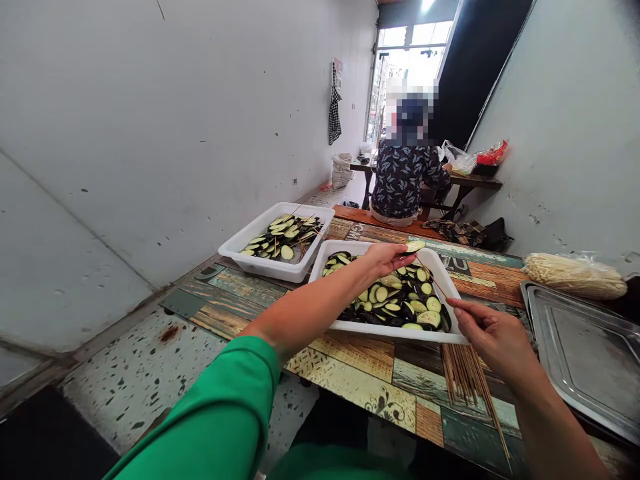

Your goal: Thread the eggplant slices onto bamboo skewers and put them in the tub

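Between the thumb and fingers of my left hand (384, 259) is an eggplant slice (415, 246), raised over the far right part of a white tub (385, 328). That tub is full of cut eggplant slices (393, 293) with dark skin and pale flesh. My right hand (493, 327) pinches a thin wooden skewer (434, 283), which slants up and left toward the slice. Whether its tip has entered the slice is too small to tell. Below the tub's right corner, a bundle of bare skewers (465, 377) lies fanned on the table.
A second white tub (270, 268) holds eggplant slices, some with skewers. Metal trays (590, 353) and a bagged pale bundle (575, 275) lie at the right of the patchwork-pattern table (350, 353). A person (407, 173) sits ahead, back turned, at another table (473, 181).
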`<state>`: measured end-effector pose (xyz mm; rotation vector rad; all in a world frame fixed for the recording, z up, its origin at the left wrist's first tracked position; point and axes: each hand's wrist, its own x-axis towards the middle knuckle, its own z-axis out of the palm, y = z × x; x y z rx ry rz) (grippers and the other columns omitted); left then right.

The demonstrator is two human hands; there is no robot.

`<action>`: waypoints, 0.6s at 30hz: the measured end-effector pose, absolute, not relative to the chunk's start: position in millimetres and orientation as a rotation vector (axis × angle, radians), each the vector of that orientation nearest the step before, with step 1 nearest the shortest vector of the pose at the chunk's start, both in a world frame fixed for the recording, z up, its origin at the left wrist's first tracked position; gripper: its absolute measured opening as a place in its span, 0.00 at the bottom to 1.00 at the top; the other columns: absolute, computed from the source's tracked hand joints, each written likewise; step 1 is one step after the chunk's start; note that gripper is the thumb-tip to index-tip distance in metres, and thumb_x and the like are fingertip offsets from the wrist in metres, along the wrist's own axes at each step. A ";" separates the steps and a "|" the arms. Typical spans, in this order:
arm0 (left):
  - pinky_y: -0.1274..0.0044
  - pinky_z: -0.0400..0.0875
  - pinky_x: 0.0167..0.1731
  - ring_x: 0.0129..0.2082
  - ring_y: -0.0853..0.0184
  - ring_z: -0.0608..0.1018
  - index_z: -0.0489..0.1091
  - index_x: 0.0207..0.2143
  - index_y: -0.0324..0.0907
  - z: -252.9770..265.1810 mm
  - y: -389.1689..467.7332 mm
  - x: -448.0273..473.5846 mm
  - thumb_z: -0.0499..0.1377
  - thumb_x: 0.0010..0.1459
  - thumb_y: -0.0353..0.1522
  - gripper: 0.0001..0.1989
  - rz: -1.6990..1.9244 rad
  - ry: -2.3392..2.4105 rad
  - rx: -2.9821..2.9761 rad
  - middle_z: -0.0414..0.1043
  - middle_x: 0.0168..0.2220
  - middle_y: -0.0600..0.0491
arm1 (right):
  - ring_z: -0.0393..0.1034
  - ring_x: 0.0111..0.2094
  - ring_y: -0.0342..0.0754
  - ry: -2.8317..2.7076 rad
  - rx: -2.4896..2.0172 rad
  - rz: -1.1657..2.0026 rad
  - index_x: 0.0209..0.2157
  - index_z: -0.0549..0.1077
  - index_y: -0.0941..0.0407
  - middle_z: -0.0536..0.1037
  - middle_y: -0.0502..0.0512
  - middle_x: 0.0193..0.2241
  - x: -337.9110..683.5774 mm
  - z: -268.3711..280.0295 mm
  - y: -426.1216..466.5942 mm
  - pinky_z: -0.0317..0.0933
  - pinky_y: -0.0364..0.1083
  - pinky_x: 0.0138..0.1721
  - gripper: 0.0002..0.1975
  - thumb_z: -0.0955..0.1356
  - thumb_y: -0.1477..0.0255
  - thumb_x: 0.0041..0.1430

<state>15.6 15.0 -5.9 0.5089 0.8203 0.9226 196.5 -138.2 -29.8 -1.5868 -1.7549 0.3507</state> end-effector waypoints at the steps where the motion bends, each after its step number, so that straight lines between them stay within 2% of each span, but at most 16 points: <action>1: 0.81 0.75 0.24 0.23 0.70 0.77 0.69 0.41 0.26 -5.7 14.7 15.5 0.53 0.57 0.19 0.10 0.921 0.817 0.511 0.72 0.24 0.48 | 0.61 0.17 0.43 -1.757 -1.594 0.373 0.41 0.79 0.61 0.73 0.52 0.17 196.7 -30.1 -138.2 0.51 0.41 0.17 0.22 0.63 0.60 0.55; 12: 0.82 0.75 0.27 0.25 0.70 0.78 0.70 0.36 0.29 0.3 8.9 13.2 0.52 0.58 0.20 0.08 0.889 0.732 0.584 0.73 0.24 0.48 | 0.58 0.17 0.41 -1.660 -1.596 0.546 0.43 0.77 0.64 0.68 0.50 0.16 193.3 -31.0 -136.8 0.49 0.41 0.17 0.25 0.62 0.59 0.56; 18: 0.82 0.74 0.28 0.25 0.70 0.78 0.71 0.36 0.31 -1.3 9.3 14.2 0.55 0.60 0.28 0.08 0.919 0.675 0.547 0.74 0.25 0.46 | 0.58 0.18 0.40 -1.554 -1.520 0.679 0.44 0.76 0.63 0.69 0.51 0.18 190.1 -33.2 -135.0 0.49 0.40 0.17 0.24 0.64 0.59 0.55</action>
